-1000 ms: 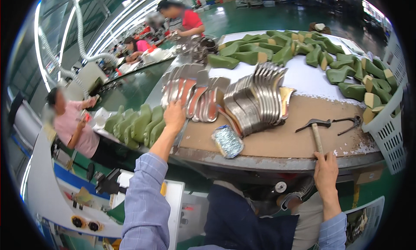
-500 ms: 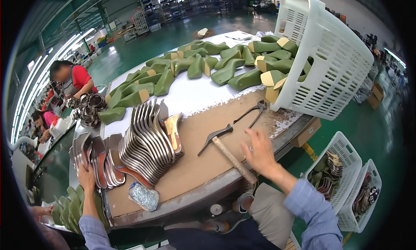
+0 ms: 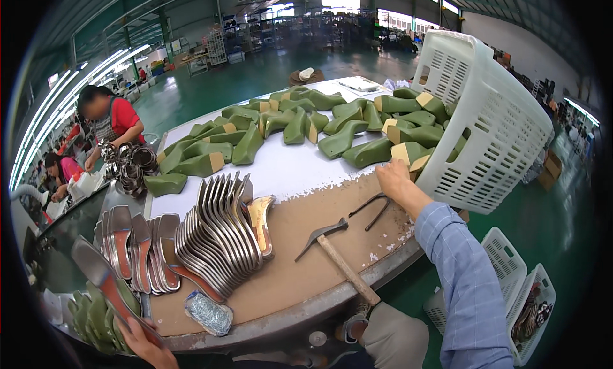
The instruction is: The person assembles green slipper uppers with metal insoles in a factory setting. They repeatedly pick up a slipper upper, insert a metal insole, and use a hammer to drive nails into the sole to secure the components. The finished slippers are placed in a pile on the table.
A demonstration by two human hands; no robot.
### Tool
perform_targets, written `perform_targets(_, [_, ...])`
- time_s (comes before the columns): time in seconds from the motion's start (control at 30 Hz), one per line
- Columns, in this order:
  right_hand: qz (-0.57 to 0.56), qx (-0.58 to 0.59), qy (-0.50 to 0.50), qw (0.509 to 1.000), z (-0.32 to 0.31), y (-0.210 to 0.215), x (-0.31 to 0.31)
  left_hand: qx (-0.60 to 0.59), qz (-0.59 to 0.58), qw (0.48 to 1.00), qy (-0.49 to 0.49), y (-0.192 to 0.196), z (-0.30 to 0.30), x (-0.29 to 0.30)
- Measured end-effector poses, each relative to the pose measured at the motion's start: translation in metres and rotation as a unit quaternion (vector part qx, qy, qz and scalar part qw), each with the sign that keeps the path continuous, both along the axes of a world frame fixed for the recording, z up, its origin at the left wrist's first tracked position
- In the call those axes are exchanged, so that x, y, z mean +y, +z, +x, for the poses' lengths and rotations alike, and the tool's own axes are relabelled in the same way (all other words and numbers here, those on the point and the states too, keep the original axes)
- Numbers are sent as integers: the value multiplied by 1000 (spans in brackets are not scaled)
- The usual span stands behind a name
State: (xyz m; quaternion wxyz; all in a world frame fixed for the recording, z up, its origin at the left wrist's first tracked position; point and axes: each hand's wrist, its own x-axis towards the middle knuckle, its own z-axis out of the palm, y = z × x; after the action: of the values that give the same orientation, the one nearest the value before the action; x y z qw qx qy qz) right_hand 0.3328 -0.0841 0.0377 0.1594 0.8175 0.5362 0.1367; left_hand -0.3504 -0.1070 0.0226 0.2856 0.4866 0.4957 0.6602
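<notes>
My left hand (image 3: 145, 345) grips a silver insole (image 3: 102, 276) with a reddish-brown patch, tilted up at the lower left. Beside it on the bench stand more silver insoles (image 3: 137, 244), and a tall curved stack of them (image 3: 214, 228) fans out to the right. At the basket's mouth, my right hand (image 3: 399, 180) closes its fingers on the tan end of a green shoe last (image 3: 405, 154); the fingertips are partly hidden. Just below that hand lie pincers (image 3: 377, 209), their head covered by it. A wooden-handled hammer (image 3: 345, 267) rests nearer to me.
Many green shoe lasts (image 3: 249, 142) spread across the white sheet. A tipped white basket (image 3: 491, 126) stands at the right edge. A clear packet (image 3: 209, 313) lies at the front edge. Crates (image 3: 536, 311) stand on the floor at right. A co-worker (image 3: 118, 123) works at far left.
My left hand has lifted an insole from the row and drawn it toward me. My right hand has moved away from above the hammer to the lasts by the basket. The view has tilted up.
</notes>
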Motion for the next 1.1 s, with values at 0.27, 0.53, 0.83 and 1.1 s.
perform_targets(0.27, [203,108,-5,973,5,-38,72,-213,-138,944,-210,-34,102,-106])
perform_targets(0.53, [186,-47,-104,976,81,-103,123,-165,-180,933,-265,-49,114,-113])
perform_targets(0.83, [330,157,112,924,-6,-24,10,-189,-221,897,-332,-50,124,-115])
perform_targets(1.1, [477,814,30,330,-123,12,-117,-219,-182,888,-362,-25,150,-120])
